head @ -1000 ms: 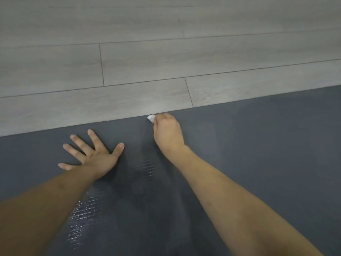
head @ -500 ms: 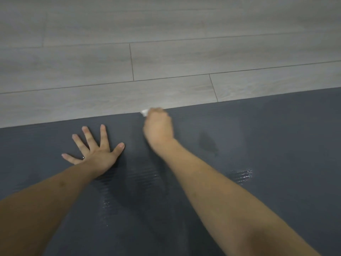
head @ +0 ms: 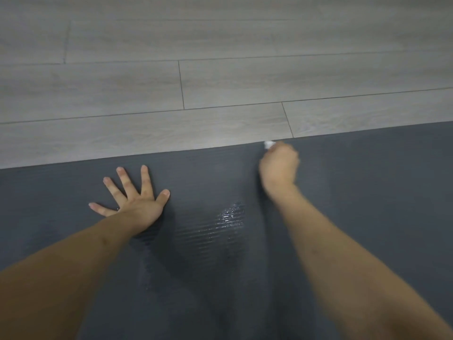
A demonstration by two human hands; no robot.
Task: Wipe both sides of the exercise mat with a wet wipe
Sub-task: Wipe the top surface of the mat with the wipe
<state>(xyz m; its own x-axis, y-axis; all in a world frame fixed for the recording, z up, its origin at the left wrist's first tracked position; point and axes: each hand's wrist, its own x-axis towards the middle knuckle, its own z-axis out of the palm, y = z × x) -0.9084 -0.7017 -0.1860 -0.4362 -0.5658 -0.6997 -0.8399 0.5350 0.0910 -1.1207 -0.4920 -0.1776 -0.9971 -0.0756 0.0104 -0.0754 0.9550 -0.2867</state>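
Two hands on mat (head: 367, 192), long axis left-right

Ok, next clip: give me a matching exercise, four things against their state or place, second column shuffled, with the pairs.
Things:
1. left hand
2. right hand
3. wet wipe
4. wet patch

States:
a. glistens on the mat between the forearms
b. flat, fingers spread
c. curled, at the mat's far edge
d. white, poking out past the knuckles

Pairs: 1-b, 2-c, 3-d, 4-a

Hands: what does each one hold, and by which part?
Right hand grips a bunched wipe; only its tip shows. Left hand presses flat on the mat.
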